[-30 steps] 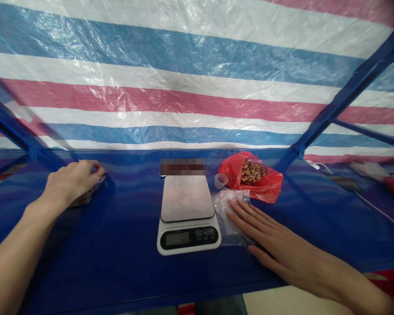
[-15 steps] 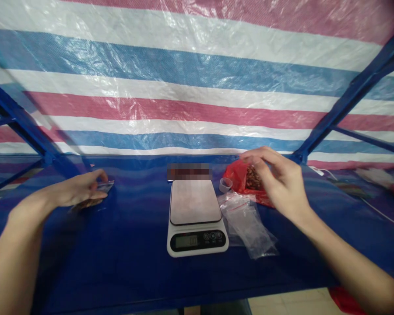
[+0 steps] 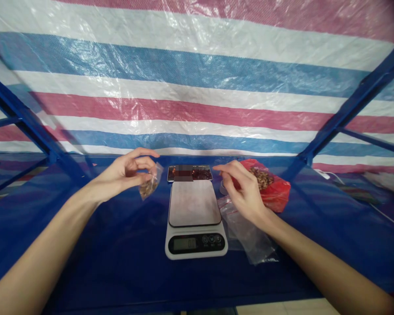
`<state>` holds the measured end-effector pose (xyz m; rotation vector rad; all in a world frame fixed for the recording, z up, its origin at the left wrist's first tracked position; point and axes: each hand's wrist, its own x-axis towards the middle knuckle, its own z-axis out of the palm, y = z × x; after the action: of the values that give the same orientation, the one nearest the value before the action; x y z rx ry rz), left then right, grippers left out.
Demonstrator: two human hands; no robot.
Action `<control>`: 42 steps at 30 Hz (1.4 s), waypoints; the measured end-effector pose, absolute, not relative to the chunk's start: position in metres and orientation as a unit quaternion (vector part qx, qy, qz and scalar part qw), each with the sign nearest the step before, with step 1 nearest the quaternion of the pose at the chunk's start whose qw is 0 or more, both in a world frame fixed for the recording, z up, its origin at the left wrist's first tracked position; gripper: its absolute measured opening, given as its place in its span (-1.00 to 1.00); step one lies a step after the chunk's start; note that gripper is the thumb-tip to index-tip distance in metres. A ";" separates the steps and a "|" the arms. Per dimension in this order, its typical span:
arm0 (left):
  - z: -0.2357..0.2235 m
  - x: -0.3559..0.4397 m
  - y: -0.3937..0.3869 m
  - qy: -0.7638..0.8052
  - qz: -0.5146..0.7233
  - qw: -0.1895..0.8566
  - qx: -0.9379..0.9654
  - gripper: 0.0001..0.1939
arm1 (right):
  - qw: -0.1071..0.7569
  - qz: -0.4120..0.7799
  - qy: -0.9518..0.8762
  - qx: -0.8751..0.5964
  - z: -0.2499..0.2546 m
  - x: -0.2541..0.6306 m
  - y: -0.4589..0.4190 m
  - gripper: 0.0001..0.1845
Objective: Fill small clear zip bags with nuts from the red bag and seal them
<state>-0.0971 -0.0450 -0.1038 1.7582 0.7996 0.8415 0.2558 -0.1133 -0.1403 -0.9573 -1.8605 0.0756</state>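
My left hand [image 3: 129,173] pinches a small clear zip bag [image 3: 150,183] with brown bits inside, held up left of the white kitchen scale [image 3: 195,205]. The scale's display reads 0.0 and nothing lies on its plate. My right hand [image 3: 244,188] hovers right of the scale, index finger stretched out and thumb apart, with no object visible in it. Partly hidden behind that hand is a small clear cup [image 3: 222,188]. A red plastic bag [image 3: 277,197] of brown dried pieces [image 3: 262,178] lies open just beyond it. Empty clear zip bags [image 3: 254,240] lie below my right wrist.
A phone [image 3: 202,173] with a lit screen lies behind the scale on the blue table [image 3: 124,271]. Blue metal posts [image 3: 341,118] rise at both sides, and a striped plastic sheet [image 3: 197,78] hangs behind. A white cable [image 3: 333,176] runs at the right.
My left hand has moved right and up from the table's left side, carrying the zip bag toward the scale. My right hand has moved left, away from over the red bag.
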 end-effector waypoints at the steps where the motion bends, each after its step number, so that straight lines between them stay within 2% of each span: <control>1: -0.102 -0.084 -0.044 0.293 0.366 0.502 0.727 -0.43 | 0.497 0.046 -0.775 -0.388 -0.139 0.253 -0.113 -0.69; 6: -0.068 -0.032 -0.026 0.208 0.294 0.553 0.752 -0.30 | 0.497 0.195 -0.756 -0.379 -0.108 0.237 -0.085 -0.70; 9: -0.036 -0.014 -0.011 0.204 0.255 0.544 0.773 -0.22 | 0.459 0.309 -0.762 -0.336 -0.072 0.228 -0.050 -0.73; 12: -0.015 -0.006 0.001 0.200 0.257 0.532 0.781 -0.15 | 0.430 0.353 -0.771 -0.311 -0.038 0.227 -0.024 -0.66; 16: -0.011 -0.005 0.010 0.200 0.289 0.518 0.780 -0.18 | 0.376 0.436 -0.770 -0.275 -0.016 0.236 -0.017 -0.56; 21: -0.021 -0.004 0.022 0.203 0.297 0.517 0.776 -0.25 | 0.346 0.416 -0.783 -0.306 -0.015 0.240 -0.016 -0.66; 25: -0.032 -0.001 0.030 0.219 0.274 0.546 0.761 -0.51 | 0.352 0.397 -0.778 -0.338 -0.020 0.236 -0.007 -0.72; 27: -0.036 0.001 0.032 0.214 0.220 0.558 0.771 -0.53 | 0.368 0.395 -0.764 -0.354 -0.024 0.235 -0.002 -0.72; 30: -0.036 0.003 0.036 0.211 0.154 0.512 0.819 -0.60 | 0.376 0.416 -0.739 -0.373 -0.029 0.237 0.003 -0.68; 33: -0.036 0.001 0.042 0.225 0.178 0.469 0.836 -0.71 | 0.374 0.438 -0.724 -0.380 -0.033 0.239 0.004 -0.61; 39: -0.043 -0.007 0.053 0.269 0.248 0.461 0.808 -0.64 | 0.374 0.495 -0.693 -0.367 -0.042 0.238 0.008 -0.59; 42: -0.044 -0.003 0.055 0.288 0.281 0.392 0.827 -0.60 | 0.390 0.517 -0.678 -0.347 -0.047 0.234 0.011 -0.58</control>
<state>-0.0033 0.0553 -0.0438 2.1004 0.7300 0.7121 0.2336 0.0110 -0.0474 -0.8824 -1.7230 1.3149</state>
